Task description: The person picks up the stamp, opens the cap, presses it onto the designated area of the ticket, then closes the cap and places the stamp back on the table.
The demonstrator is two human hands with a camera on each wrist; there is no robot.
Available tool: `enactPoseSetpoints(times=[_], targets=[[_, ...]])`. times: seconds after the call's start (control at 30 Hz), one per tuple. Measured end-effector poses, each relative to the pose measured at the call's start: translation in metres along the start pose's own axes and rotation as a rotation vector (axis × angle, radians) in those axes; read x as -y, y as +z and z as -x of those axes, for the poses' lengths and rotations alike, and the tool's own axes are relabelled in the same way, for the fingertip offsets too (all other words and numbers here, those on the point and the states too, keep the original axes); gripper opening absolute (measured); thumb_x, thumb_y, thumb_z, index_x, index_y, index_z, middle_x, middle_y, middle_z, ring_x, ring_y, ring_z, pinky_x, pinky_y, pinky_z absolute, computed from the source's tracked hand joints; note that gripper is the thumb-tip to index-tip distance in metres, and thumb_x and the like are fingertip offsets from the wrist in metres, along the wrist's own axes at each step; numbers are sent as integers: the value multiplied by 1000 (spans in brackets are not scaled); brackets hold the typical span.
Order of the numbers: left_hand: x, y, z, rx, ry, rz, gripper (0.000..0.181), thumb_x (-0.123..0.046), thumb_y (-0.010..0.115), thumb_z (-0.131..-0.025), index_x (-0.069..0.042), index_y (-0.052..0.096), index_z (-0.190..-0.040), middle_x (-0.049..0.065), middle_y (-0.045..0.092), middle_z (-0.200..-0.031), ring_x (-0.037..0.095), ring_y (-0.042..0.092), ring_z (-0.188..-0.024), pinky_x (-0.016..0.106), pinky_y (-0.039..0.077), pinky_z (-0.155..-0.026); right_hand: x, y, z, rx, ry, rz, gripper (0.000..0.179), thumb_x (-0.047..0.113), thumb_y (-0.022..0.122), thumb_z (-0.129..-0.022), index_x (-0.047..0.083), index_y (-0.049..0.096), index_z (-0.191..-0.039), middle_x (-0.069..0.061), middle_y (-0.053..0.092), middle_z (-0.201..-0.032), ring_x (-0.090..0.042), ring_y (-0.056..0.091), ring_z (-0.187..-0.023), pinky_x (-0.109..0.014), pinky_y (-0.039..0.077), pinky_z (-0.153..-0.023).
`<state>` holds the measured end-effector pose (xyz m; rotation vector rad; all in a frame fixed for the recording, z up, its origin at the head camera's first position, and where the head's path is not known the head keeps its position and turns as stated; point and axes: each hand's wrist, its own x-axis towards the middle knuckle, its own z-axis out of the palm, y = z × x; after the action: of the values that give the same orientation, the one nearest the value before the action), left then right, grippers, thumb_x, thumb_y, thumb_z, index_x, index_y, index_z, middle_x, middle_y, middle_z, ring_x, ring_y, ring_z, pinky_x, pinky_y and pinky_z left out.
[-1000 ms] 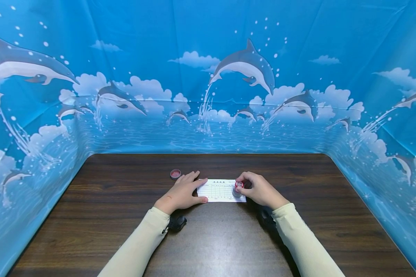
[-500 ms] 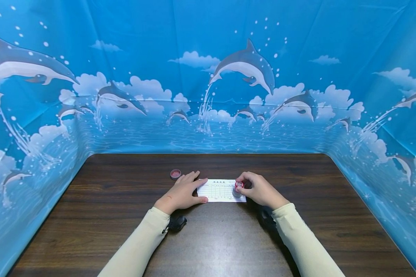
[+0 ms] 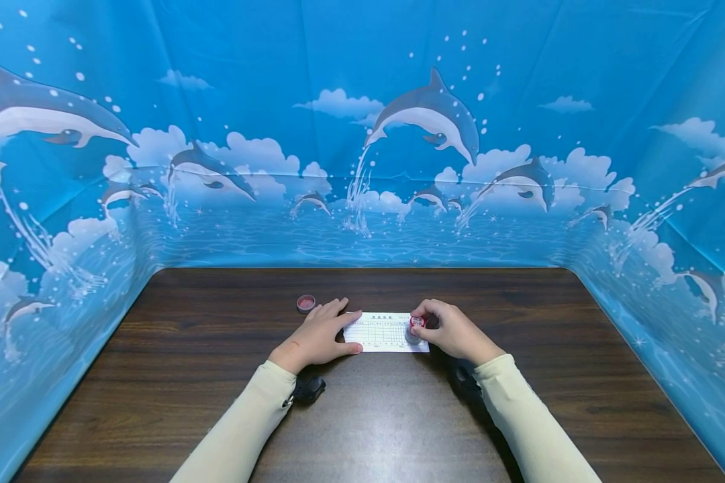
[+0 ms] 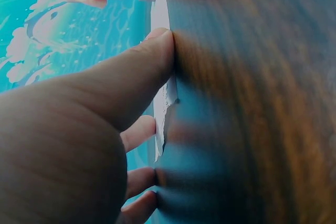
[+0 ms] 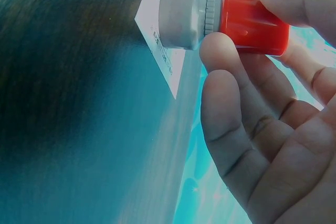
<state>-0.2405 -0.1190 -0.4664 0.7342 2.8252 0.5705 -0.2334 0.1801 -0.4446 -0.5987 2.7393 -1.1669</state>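
Note:
A white printed form (image 3: 377, 333) with a ruled grid lies flat on the table. My left hand (image 3: 318, 337) rests across its left end, thumb and fingers spread, the thumb pressing near the lower edge. On the right end stands a self-inking stamp with a red handle and grey base (image 5: 181, 17). My right hand (image 3: 456, 330) pinches the stamp's red handle (image 5: 252, 23) between thumb and fingers. In the right wrist view the base sits against the paper, so the printing beneath it is hidden. The left wrist view shows a ragged left edge on the form (image 4: 167, 116).
A small round cap (image 3: 305, 304), reddish inside, lies beyond my left hand. The dark wood table (image 3: 362, 422) is bordered at the back and sides by a blue dolphin-print cloth (image 3: 362, 221). A black wrist device (image 3: 309, 389) sits under my left wrist.

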Motion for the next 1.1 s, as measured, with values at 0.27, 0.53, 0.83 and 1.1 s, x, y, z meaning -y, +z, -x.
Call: enactPoseSetpoints(times=[0.27, 0.53, 0.83, 1.1], targets=[[0, 0, 0, -2, 0, 0, 73, -51, 71, -95, -20, 47, -158, 18, 28, -168, 37, 21, -157, 57, 15, -126, 0, 0, 0, -2, 4, 4, 9, 14, 77, -95, 13, 71, -103, 2, 68, -95, -14, 60, -83, -33, 52, -73], [-1, -1, 0, -1, 3, 1, 74, -51, 71, -95, -20, 47, -158, 18, 28, -168, 37, 21, -157, 57, 15, -126, -1, 0, 0, -2, 5, 3, 9, 14, 77, -95, 13, 71, -102, 2, 68, -95, -14, 60, -84, -33, 53, -73], [0, 0, 0, -4, 3, -5, 73, -51, 71, -96, -21, 47, -158, 18, 28, -168, 37, 21, -157, 57, 16, -126, -1, 1, -1, 1, -2, -9, 8, 14, 76, -95, 13, 71, -102, 2, 67, -95, -14, 60, -84, -32, 53, -72], [-1, 0, 0, -5, -5, -10, 74, -52, 71, -95, -21, 47, -158, 17, 28, -168, 36, 21, -157, 56, 15, -126, -1, 1, -1, 0, 8, -1, 9, 14, 77, -95, 13, 71, -102, 2, 67, -94, -14, 60, -83, -33, 53, -72]])
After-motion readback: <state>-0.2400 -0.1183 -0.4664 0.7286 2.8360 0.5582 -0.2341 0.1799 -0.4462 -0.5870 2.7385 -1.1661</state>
